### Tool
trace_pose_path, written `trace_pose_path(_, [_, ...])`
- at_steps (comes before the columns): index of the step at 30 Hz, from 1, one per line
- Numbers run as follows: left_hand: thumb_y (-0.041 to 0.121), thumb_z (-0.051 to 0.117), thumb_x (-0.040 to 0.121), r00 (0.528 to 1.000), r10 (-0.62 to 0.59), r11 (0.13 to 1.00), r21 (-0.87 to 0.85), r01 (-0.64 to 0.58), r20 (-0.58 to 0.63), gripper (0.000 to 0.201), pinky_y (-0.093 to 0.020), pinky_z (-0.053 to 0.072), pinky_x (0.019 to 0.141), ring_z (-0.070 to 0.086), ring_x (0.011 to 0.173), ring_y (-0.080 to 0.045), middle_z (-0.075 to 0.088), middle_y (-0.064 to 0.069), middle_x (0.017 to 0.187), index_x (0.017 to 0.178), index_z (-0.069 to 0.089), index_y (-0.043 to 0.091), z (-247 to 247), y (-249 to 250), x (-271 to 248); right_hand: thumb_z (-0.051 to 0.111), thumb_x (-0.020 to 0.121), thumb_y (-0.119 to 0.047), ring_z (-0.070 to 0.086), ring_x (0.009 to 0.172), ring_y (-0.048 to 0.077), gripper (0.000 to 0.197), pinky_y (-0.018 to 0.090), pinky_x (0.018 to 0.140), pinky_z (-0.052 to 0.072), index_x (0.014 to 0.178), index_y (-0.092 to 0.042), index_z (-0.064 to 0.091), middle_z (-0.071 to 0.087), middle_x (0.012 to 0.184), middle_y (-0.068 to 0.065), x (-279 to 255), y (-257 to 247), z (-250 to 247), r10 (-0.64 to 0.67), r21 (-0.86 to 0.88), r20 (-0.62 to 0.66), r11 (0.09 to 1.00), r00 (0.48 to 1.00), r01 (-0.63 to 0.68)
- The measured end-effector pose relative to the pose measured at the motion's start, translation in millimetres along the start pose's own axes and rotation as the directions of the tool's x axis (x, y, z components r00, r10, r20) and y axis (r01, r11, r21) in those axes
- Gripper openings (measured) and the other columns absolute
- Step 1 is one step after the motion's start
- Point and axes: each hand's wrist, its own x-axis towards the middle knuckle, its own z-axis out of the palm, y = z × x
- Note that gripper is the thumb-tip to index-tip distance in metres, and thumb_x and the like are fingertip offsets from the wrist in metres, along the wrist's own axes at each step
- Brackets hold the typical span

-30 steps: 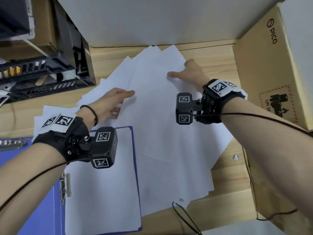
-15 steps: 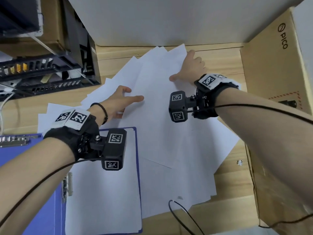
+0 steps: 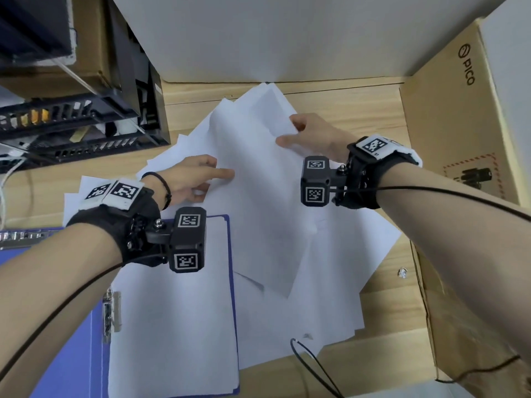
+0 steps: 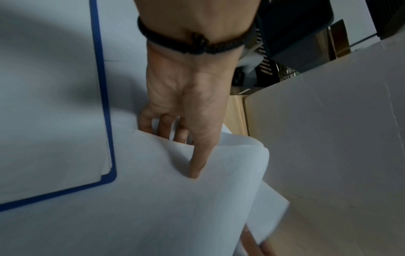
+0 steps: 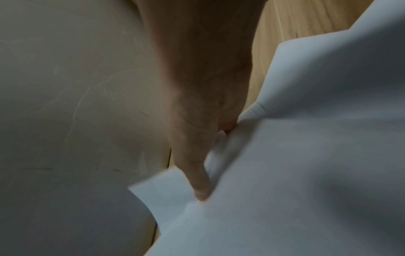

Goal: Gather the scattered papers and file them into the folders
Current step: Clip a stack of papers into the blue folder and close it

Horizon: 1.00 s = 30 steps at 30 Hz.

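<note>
Several white papers [image 3: 267, 214] lie fanned across the wooden desk [image 3: 359, 116]. My left hand [image 3: 198, 179] holds the left edge of the top sheets [image 4: 175, 199], thumb on top and fingers tucked underneath. At the far right edge my right hand [image 3: 304, 136] pinches the same sheets [image 5: 306, 173], thumb over them and fingers hidden below. The paper between my hands bows upward. An open blue folder [image 3: 74, 354] lies at the near left with white sheets [image 3: 172, 326] in it and a metal clip [image 3: 112, 314] on its left side.
A brown cardboard box [image 3: 459, 133] stands along the right. Black file trays [image 3: 71, 124] and another box fill the back left. A white wall [image 3: 273, 33] closes the back. A thin black cable [image 3: 313, 366] loops at the near edge.
My right hand came back from the far corner and took hold of the paper's right edge. My left fingers slid under the left edge. The sheets between them now lift and curve.
</note>
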Motion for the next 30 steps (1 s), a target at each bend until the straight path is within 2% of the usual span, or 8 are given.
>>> trace_pose_path(3, [0.026,0.076,0.080,0.998,-0.031,0.999,-0.036,0.029,-0.062,0.037,-0.014,0.042,0.043,0.053,0.042,-0.007,0.059,0.004,0.066,0.066,0.042,0.024,-1.9,-5.4,3.2,0.077,0.079,-0.033,0.071,0.093,0.016,0.047,0.033,0.086,0.057,0.120,-0.014,0.063,0.071,0.112,0.000,4.7,-6.9,-0.7,-0.010,0.086,-0.037,0.996,0.999,0.013])
trace_pose_path(7, [0.024,0.075,0.081,0.984,-0.072,0.996,-0.057,0.063,-0.161,0.039,-0.017,0.042,0.043,0.051,0.039,-0.011,0.056,0.001,0.057,0.063,0.041,0.021,2.1,-2.2,5.0,0.072,0.057,-0.071,0.051,0.117,0.024,0.087,0.043,0.098,0.046,0.128,-0.023,0.054,0.053,0.126,0.001,12.3,-28.8,2.3,0.006,-0.365,-0.062,0.931,0.998,-0.029])
trace_pose_path(12, [0.023,0.079,0.076,0.971,-0.074,0.997,-0.008,0.075,-0.227,0.035,-0.025,0.044,0.055,0.047,0.052,-0.020,0.057,-0.008,0.067,0.063,0.047,0.016,4.0,-0.8,10.2,0.075,0.052,-0.070,0.060,0.105,0.020,0.083,0.044,0.093,0.051,0.120,-0.025,0.056,0.064,0.114,-0.007,26.8,-32.5,-0.6,0.039,-0.426,-0.032,0.903,0.999,-0.049])
trace_pose_path(15, [0.028,0.083,0.068,0.957,-0.111,0.994,-0.027,0.107,-0.270,0.035,-0.039,0.054,0.074,0.054,0.071,-0.025,0.062,-0.016,0.082,0.088,0.061,0.009,0.3,1.2,13.9,0.073,0.043,-0.072,0.064,0.103,0.022,0.087,0.044,0.092,0.053,0.116,-0.028,0.059,0.067,0.110,-0.006,35.1,-28.5,-4.3,0.047,-0.375,-0.033,0.925,0.998,-0.056])
trace_pose_path(18, [0.028,0.085,0.067,0.955,-0.137,0.990,-0.060,0.126,-0.261,0.042,-0.048,0.052,0.085,0.055,0.076,-0.026,0.064,-0.015,0.087,0.096,0.061,0.009,-1.1,2.9,15.5,0.078,0.058,-0.064,0.054,0.109,0.021,0.091,0.041,0.093,0.049,0.129,-0.017,0.048,0.053,0.122,0.000,19.3,-43.4,-2.8,0.046,-0.356,-0.072,0.932,0.996,-0.069])
trace_pose_path(21, [0.028,0.083,0.070,0.951,-0.133,0.991,-0.051,0.124,-0.278,0.040,-0.048,0.053,0.086,0.058,0.077,-0.025,0.066,-0.014,0.089,0.097,0.061,0.009,-0.8,3.6,15.9,0.078,0.074,-0.045,0.060,0.099,0.016,0.060,0.032,0.084,0.050,0.119,-0.014,0.052,0.061,0.109,-0.004,19.6,-47.0,-6.8,0.032,-0.286,0.007,0.958,0.999,-0.029])
trace_pose_path(27, [0.028,0.083,0.071,0.955,-0.119,0.992,-0.061,0.106,-0.272,0.039,-0.046,0.055,0.084,0.060,0.077,-0.025,0.067,-0.014,0.091,0.097,0.061,0.008,-1.7,2.6,15.0,0.084,0.071,-0.040,0.061,0.105,0.016,0.087,0.034,0.091,0.051,0.137,-0.012,0.035,0.058,0.122,-0.003,16.4,-47.0,-13.5,0.014,-0.156,-0.084,0.987,0.996,-0.027])
trace_pose_path(30, [0.025,0.081,0.073,0.957,-0.093,0.995,-0.061,0.079,-0.274,0.036,-0.044,0.055,0.081,0.061,0.077,-0.026,0.068,-0.015,0.091,0.097,0.062,0.006,-0.2,2.2,10.2,0.080,0.078,-0.032,0.069,0.100,0.017,0.062,0.031,0.088,0.056,0.131,-0.016,0.053,0.069,0.116,-0.002,4.9,-47.4,-13.1,-0.036,-0.058,0.005,0.998,0.999,0.036])
